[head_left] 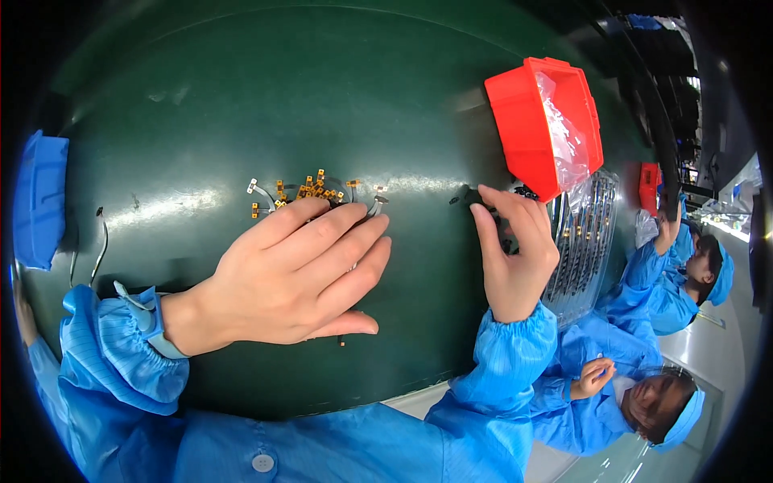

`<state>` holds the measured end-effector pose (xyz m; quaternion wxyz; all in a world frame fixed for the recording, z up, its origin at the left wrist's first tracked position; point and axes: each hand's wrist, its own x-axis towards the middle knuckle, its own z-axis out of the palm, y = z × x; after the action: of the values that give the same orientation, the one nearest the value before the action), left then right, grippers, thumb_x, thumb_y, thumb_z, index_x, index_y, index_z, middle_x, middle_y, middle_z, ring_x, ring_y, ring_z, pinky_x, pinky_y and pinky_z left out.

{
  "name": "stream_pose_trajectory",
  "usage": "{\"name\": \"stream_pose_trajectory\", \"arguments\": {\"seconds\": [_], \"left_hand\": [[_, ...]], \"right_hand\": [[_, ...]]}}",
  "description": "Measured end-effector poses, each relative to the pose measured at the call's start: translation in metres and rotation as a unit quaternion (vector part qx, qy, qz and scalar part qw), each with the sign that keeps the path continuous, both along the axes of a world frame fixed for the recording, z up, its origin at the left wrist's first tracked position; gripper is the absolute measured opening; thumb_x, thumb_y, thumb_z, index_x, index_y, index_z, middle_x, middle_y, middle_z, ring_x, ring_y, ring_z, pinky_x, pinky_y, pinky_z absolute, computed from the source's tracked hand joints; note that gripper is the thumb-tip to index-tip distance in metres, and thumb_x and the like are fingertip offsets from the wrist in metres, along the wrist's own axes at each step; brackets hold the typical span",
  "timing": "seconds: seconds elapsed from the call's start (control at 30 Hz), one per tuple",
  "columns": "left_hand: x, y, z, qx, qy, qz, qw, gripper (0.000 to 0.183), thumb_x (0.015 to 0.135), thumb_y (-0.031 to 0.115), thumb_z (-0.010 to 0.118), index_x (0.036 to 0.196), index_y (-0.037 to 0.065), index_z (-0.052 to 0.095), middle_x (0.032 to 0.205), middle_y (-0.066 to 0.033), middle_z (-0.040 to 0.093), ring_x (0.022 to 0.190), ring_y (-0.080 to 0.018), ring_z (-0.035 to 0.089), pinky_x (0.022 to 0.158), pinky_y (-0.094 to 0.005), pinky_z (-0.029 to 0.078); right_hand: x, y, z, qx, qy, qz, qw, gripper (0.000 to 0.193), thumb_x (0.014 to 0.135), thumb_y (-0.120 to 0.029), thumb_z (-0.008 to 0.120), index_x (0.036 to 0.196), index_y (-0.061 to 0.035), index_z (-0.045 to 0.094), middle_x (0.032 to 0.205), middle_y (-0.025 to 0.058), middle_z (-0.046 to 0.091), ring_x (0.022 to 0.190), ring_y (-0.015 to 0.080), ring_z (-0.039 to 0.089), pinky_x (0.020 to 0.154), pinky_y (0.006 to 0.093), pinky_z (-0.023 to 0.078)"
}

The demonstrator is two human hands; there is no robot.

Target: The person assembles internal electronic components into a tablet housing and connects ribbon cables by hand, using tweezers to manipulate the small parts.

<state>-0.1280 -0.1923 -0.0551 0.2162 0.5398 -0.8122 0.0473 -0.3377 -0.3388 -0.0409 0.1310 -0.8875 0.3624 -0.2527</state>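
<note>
My left hand [298, 274] lies palm down over the green table, fingers stretched and slightly apart. Beyond its fingertips is a loose pile of small orange-ended flex cables [316, 191], partly hidden by the fingers. A grey cable with a dark end [377, 203] pokes out by the index and middle fingertips. On the right, the thumb and index finger of my right hand [515, 249] come together around a small black part [465, 196] at the tabletop. Several other small black pieces lie under and behind that hand, mostly hidden.
A tilted red bin [519, 121] with a clear plastic bag stands beyond my right hand. Next to it is a clear tray [576, 298] with rows of dark parts. A blue bin [42, 201] and a thin cable [101, 241] lie left. Two co-workers [636, 386] sit right.
</note>
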Motion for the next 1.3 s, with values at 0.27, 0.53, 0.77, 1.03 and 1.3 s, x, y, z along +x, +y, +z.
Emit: {"name": "stream_pose_trajectory", "arguments": {"seconds": [0.27, 0.53, 0.77, 1.03, 1.3], "left_hand": [[0.002, -0.002, -0.002, 0.009, 0.023, 0.003, 1.000, 0.061, 0.093, 0.058, 0.042, 0.112, 0.005, 0.067, 0.120, -0.0101, 0.064, 0.111, -0.0268, 0.061, 0.095, -0.0397, 0.047], [0.003, -0.002, -0.001, 0.007, 0.018, 0.011, 1.000, 0.061, 0.093, 0.058, 0.041, 0.110, 0.005, 0.068, 0.119, -0.0099, 0.065, 0.110, -0.0266, 0.061, 0.094, -0.0394, 0.047], [0.002, -0.002, -0.001, 0.014, 0.018, 0.017, 1.000, 0.058, 0.092, 0.057, 0.044, 0.107, 0.006, 0.067, 0.115, -0.0092, 0.065, 0.109, -0.0253, 0.061, 0.093, -0.0384, 0.047], [0.004, -0.001, -0.001, 0.008, 0.012, 0.013, 1.000, 0.062, 0.095, 0.059, 0.039, 0.108, 0.005, 0.068, 0.118, -0.0098, 0.066, 0.109, -0.0267, 0.062, 0.093, -0.0393, 0.047], [0.002, 0.000, 0.000, 0.008, 0.017, 0.018, 1.000, 0.062, 0.094, 0.058, 0.040, 0.107, 0.005, 0.068, 0.117, -0.0097, 0.066, 0.107, -0.0269, 0.062, 0.091, -0.0385, 0.048]], "right_hand": [[-0.001, -0.005, -0.005, 0.040, -0.003, 0.011, 0.999, 0.017, 0.074, 0.004, 0.076, 0.089, -0.0010, 0.071, 0.088, 0.0111, 0.065, 0.080, 0.0268, 0.062, 0.073, 0.0340, 0.050], [-0.014, 0.001, -0.001, 0.033, -0.035, -0.026, 0.998, 0.023, 0.075, 0.010, 0.073, 0.095, 0.0016, 0.073, 0.087, 0.0141, 0.067, 0.080, 0.0252, 0.064, 0.073, 0.0308, 0.051], [-0.004, -0.003, -0.003, 0.059, 0.002, 0.012, 0.998, 0.019, 0.073, 0.004, 0.077, 0.091, -0.0001, 0.072, 0.087, 0.0103, 0.066, 0.081, 0.0256, 0.061, 0.074, 0.0328, 0.049], [-0.006, -0.015, 0.004, -0.056, 0.077, 0.190, 0.977, 0.017, 0.077, 0.008, 0.071, 0.091, -0.0018, 0.070, 0.089, 0.0104, 0.065, 0.082, 0.0273, 0.060, 0.075, 0.0334, 0.049], [-0.001, 0.028, 0.000, 0.063, 0.004, -0.051, 0.997, 0.018, 0.074, 0.004, 0.077, 0.091, -0.0022, 0.073, 0.087, 0.0108, 0.066, 0.079, 0.0259, 0.061, 0.074, 0.0338, 0.050]]}}
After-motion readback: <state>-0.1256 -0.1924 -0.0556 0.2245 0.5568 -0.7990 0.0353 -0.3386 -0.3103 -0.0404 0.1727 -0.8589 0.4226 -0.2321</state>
